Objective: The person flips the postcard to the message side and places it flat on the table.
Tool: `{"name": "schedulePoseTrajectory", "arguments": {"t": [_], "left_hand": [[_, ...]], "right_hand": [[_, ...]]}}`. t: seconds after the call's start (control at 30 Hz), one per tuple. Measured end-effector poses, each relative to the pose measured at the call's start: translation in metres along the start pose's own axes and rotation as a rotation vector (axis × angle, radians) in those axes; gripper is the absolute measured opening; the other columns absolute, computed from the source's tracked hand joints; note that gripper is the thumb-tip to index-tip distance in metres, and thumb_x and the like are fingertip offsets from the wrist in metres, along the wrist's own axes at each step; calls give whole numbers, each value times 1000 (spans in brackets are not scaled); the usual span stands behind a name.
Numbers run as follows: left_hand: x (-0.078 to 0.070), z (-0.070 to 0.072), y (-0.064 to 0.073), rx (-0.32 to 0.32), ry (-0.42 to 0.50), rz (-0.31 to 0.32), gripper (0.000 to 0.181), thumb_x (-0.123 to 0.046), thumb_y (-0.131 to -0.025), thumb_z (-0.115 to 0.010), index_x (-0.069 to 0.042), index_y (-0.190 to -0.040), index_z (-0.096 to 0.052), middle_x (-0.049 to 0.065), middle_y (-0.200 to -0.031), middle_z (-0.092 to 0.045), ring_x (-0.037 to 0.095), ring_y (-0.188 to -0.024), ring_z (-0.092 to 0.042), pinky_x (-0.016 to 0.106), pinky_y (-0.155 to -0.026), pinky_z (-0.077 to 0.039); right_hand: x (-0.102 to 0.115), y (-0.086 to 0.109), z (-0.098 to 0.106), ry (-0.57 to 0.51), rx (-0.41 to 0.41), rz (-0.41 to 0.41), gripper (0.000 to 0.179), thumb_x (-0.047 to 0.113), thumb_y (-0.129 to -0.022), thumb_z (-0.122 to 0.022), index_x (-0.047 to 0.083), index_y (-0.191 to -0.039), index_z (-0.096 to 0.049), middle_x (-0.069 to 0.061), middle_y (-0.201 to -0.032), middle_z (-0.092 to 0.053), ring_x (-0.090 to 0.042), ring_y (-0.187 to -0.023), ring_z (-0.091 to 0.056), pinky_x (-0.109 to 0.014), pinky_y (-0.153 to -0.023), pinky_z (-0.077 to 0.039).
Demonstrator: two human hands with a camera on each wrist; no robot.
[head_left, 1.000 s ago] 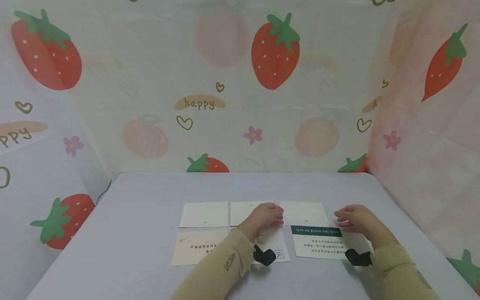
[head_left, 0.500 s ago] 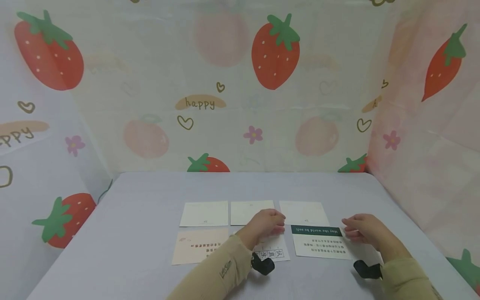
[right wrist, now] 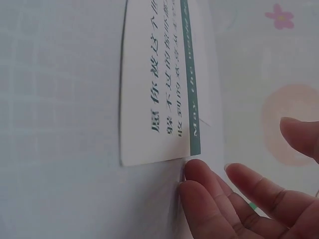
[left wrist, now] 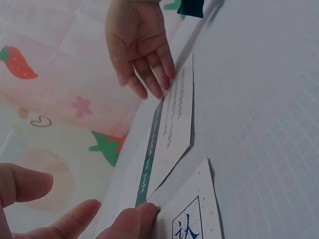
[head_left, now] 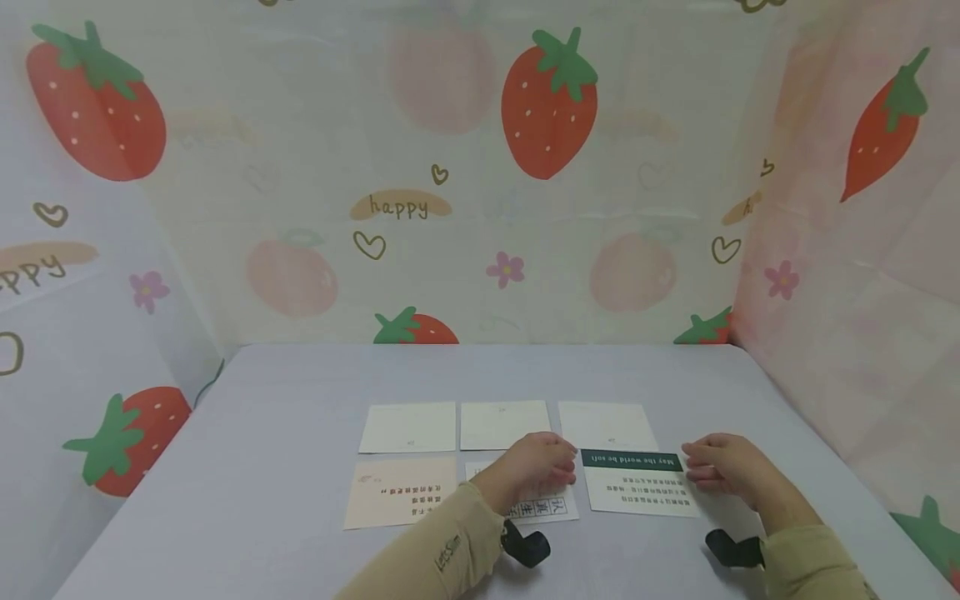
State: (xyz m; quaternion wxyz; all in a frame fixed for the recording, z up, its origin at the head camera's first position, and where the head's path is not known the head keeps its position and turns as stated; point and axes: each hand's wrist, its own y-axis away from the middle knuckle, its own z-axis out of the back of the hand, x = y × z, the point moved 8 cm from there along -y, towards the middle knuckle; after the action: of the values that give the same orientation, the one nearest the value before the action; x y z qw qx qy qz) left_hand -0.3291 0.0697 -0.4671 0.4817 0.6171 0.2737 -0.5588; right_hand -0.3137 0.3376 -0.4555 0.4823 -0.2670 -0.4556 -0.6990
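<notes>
In the head view, a white card with a dark green band (head_left: 637,495) lies flat between my two hands. My right hand (head_left: 726,468) is at its right edge, fingers loosely bent; in the right wrist view its fingertips (right wrist: 197,172) are right beside the card's corner. My left hand (head_left: 529,472) hovers over a white card with blue boxed characters (head_left: 558,507) and partly hides it. Its fingertips come close to the banded card's left edge. In the left wrist view the thumb and fingers (left wrist: 75,216) are spread apart, and neither hand grips anything.
Behind stands a row of plain whitish cards: left (head_left: 408,428), middle (head_left: 504,425) and right (head_left: 606,425). A cream card with red writing (head_left: 390,492) lies at front left. A white cloth (head_left: 262,467) covers the table; strawberry-print sheeting (head_left: 551,108) rises around it.
My right hand has drawn back toward me and slightly right, off the banded card's corner. My left hand has also come nearer and a little right. The cards look unmoved.
</notes>
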Motion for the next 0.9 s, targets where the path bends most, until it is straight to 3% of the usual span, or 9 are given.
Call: {"name": "schedulePoseTrajectory", "arguments": {"t": [0.43, 0.9], "left_hand": [[0, -9, 4, 28, 100, 26, 24, -13, -87, -56, 0, -106, -59, 14, -97, -62, 21, -83, -65, 30, -73, -54], [6, -7, -2, -11, 124, 42, 25, -18, -88, -53, -2, -106, -59, 12, -98, -59, 21, -79, -65, 29, -69, -54]], "right_hand": [[-3, 3, -6, -32, 1, -19, 48, 24, -89, -58, -12, -118, -44, -19, -96, -60, -17, -76, -63, -32, -72, -54], [-4, 5, -8, -18, -21, -12, 43, 21, -89, -58, -12, -115, -47, -14, -88, -62, -16, -73, -62, -29, -69, -53]]}}
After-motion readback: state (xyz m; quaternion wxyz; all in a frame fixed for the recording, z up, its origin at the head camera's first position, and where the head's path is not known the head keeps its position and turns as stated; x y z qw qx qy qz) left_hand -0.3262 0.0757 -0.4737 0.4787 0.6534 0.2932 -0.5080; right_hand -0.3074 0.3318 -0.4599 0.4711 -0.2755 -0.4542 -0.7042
